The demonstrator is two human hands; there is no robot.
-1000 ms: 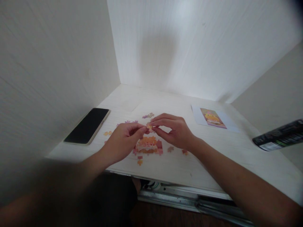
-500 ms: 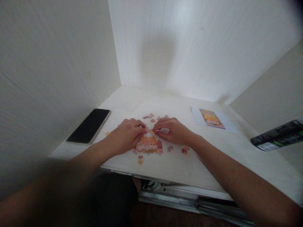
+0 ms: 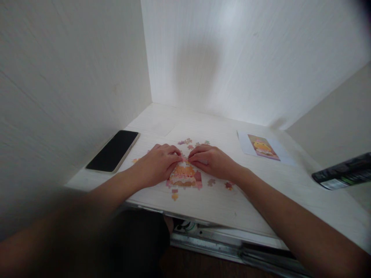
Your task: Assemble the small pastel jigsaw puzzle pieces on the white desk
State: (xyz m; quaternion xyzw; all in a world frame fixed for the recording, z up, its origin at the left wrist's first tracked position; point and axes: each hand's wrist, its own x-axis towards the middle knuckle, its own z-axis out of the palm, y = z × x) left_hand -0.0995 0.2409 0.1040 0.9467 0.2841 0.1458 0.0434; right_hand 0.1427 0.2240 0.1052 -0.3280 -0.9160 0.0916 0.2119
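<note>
A partly joined jigsaw puzzle (image 3: 185, 179), orange, white and pink, lies flat on the white tabletop. Above its far edge my left hand (image 3: 160, 164) pinches a pink puzzle piece (image 3: 183, 158) between thumb and fingers. From the other side my right hand (image 3: 213, 160) closes its fingertips on a small yellowish puzzle piece (image 3: 189, 161), right beside the pink one. The fingers partly cover both pieces, so whether they interlock is unclear. Loose puzzle pieces lie around: a greyish one (image 3: 211, 182), a red one (image 3: 228, 186), and a yellow one (image 3: 174, 196) near the front.
A phone (image 3: 113, 151) lies at the left by the side wall. On the right is a sheet with a printed picture (image 3: 263, 147) of a yellow figure. A dark can (image 3: 343, 172) stands farther right. More loose pieces (image 3: 189, 143) lie beyond my hands.
My right hand's fingers have drawn closer together on the piece. Both hands stay at the puzzle's far edge. The whole view has shifted slightly.
</note>
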